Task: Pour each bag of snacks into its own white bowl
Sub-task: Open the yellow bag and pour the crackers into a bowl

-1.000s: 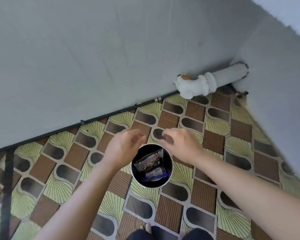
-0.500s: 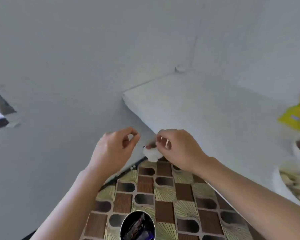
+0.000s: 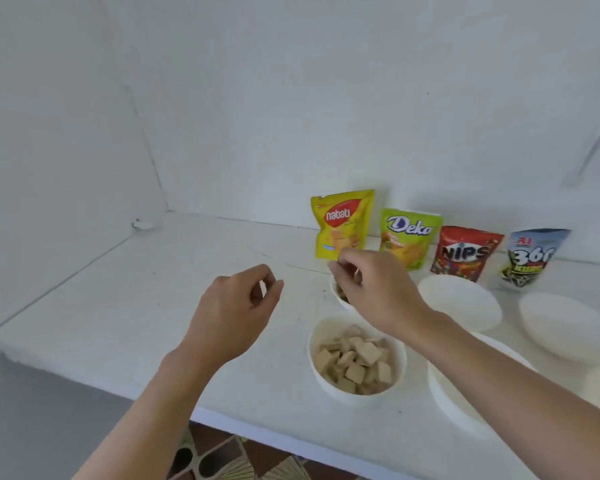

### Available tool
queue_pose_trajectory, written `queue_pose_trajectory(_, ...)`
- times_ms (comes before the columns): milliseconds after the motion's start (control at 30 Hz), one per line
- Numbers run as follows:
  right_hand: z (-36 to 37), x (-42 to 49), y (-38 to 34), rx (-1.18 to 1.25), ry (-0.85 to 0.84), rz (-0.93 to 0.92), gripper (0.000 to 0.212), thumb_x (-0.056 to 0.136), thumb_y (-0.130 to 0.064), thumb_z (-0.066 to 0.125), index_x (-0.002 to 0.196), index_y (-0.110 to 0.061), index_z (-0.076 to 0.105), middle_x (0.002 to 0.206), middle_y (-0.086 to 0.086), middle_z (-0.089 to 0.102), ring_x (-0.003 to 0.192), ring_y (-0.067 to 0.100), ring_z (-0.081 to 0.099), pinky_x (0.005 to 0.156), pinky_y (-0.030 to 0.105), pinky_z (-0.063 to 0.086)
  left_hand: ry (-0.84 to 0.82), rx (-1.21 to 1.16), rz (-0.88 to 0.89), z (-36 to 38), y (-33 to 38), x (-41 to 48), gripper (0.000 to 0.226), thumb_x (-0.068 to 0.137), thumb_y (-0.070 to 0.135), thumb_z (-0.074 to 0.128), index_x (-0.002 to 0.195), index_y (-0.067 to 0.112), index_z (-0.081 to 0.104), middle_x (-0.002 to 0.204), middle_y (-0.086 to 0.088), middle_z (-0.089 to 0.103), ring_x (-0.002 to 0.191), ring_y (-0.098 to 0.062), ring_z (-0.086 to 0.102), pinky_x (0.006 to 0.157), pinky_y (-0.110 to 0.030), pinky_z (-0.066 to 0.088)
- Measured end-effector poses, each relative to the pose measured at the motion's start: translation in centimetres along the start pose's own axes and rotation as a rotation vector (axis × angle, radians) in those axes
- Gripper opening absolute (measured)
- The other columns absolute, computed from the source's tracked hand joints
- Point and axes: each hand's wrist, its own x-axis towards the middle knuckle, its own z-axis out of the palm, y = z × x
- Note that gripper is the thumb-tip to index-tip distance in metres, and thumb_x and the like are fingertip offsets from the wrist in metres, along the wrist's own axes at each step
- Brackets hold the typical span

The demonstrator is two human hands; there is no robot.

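Spillage is our main worry. The yellow Nabati bag [image 3: 342,223] stands upright at 12 o'clock from the right hand [image 3: 371,289], and a careless snatch at its lower edge could tip it toward 3 o'clock into the green Deka bag [image 3: 409,237] and topple the row. We also judge that pouring into a bowl already in use would mix the snacks, and that a mouth torn too wide would scatter pieces.

The Nabati bag looks glossy and puffed, and its top seal seems intact. The Deka bag, the red Nips bag [image 3: 465,252] and the 360 bag [image 3: 530,259] run on toward 3 o'clock, all upright at the wall.

At 6 o'clock from the right hand, the wafer bowl [image 3: 357,358] holds pale square pieces. A hidden bowl [image 3: 338,297] under that hand shows something dark. An empty bowl [image 3: 459,301] sits at 3 o'clock.

The right hand's fingers curl downward, but we cannot tell whether they pinch anything or touch the bag. The left hand [image 3: 239,306], at 9 o'clock, hovers over the counter [image 3: 118,306], thumb against curled forefinger, with nothing seen in it.
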Motion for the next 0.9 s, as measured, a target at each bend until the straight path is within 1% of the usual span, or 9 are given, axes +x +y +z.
queue_pose_trajectory(33,-0.8,0.0,1.9,-0.008,-0.005,0.026,0.021,0.098,-0.025,0.058,0.078,-0.018,0.053,0.055,-0.005,0.052,0.05,0.013,0.048,0.051,0.04,0.045,-0.018,-0.006,0.029,1.5,0.6,1.3,0.012,0.097,0.029,0.061,0.086,0.031,0.059,0.056,0.005,0.052,0.054,-0.014,0.05,0.056,-0.029,0.042)
queue_pose_trajectory(67,-1.5,0.2,3.8,-0.02,-0.013,0.045,0.01,0.096,-0.02,0.058,0.086,-0.021,0.055,0.062,-0.006,0.058,0.055,0.014,0.054,0.053,0.041,0.048,-0.033,-0.01,0.054,2.9,1.2,2.6,0.01,0.096,0.024,0.062,0.096,0.034,0.06,0.061,0.006,0.056,0.059,-0.013,0.056,0.059,-0.032,0.047)
queue_pose_trajectory(133,-2.7,1.2,7.2,-0.05,-0.012,0.067,0.012,0.092,-0.012,0.058,0.095,-0.023,0.056,0.071,-0.005,0.063,0.065,0.018,0.06,0.058,0.042,0.051,-0.059,-0.021,0.083,5.3,2.3,5.6,0.018,0.095,0.02,0.061,0.105,0.036,0.062,0.068,0.008,0.061,0.067,-0.011,0.061,0.067,-0.034,0.053)
queue_pose_trajectory(233,-3.7,4.0,11.0,-0.088,-0.009,0.102,0.011,0.089,-0.009,0.059,0.092,-0.02,0.06,0.076,-0.004,0.065,0.069,0.017,0.061,0.064,0.041,0.053,-0.056,-0.011,0.069,7.6,3.4,10.1,0.005,0.097,0.031,0.062,0.095,0.034,0.066,0.069,0.011,0.063,0.068,-0.008,0.061,0.071,-0.034,0.055)
queue_pose_trajectory(400,-3.6,10.1,15.1,-0.1,0.009,0.054,0.008,0.087,-0.01,0.06,0.088,-0.018,0.059,0.077,-0.004,0.061,0.073,0.02,0.059,0.065,0.043,0.053,-0.008,0.015,0.055,9.4,2.9,17.6,0.008,0.095,0.034,0.064,0.088,0.032,0.067,0.074,0.01,0.064,0.071,-0.007,0.062,0.072,-0.035,0.054)
queue_pose_trajectory(500,-2.5,13.5,17.0,-0.126,0.004,0.037,0.006,0.089,-0.013,0.06,0.091,-0.019,0.058,0.081,-0.003,0.061,0.077,0.02,0.06,0.07,0.042,0.052,0.044,0.012,0.083,10.8,1.6,21.5,0.003,0.095,0.033,0.064,0.095,0.032,0.067,0.087,0.011,0.06,0.084,-0.01,0.06,0.073,-0.034,0.053)
queue_pose_trajectory(567,-1.4,15.6,18.0,-0.156,-0.018,0.03,0.004,0.091,-0.016,0.059,0.094,-0.019,0.058,0.087,-0.002,0.061,0.086,0.022,0.06,0.077,0.042,0.051,0.06,0.016,0.082,11.8,0.7,23.6,0.011,0.094,0.032,0.065,0.105,0.031,0.067,0.096,0.008,0.056,0.093,-0.014,0.058,0.074,-0.034,0.053)
queue_pose_trajectory(800,2.3,22.0,19.5,-0.334,-0.123,0.036,0.03,0.093,-0.019,0.055,0.123,-0.017,0.058,0.118,0.003,0.06,0.114,0.027,0.052,0.09,0.046,0.047,-0.012,0.139,0.077,15.0,-2.2,29.9,0.039,0.095,0.033,0.063,0.133,0.032,0.055,0.129,-0.003,0.05,0.115,-0.026,0.051,0.087,-0.044,0.053)
queue_pose_trajectory(900,4.1,23.8,20.4,-0.381,-0.19,0.068,0.041,0.096,-0.017,0.052,0.137,-0.019,0.052,0.133,0.004,0.057,0.126,0.026,0.048,0.096,0.047,0.047,-0.108,0.178,0.083,16.4,-3.3,31.8,0.042,0.097,0.035,0.06,0.138,0.032,0.051,0.13,-0.003,0.055,0.113,-0.027,0.057,0.089,-0.046,0.053)
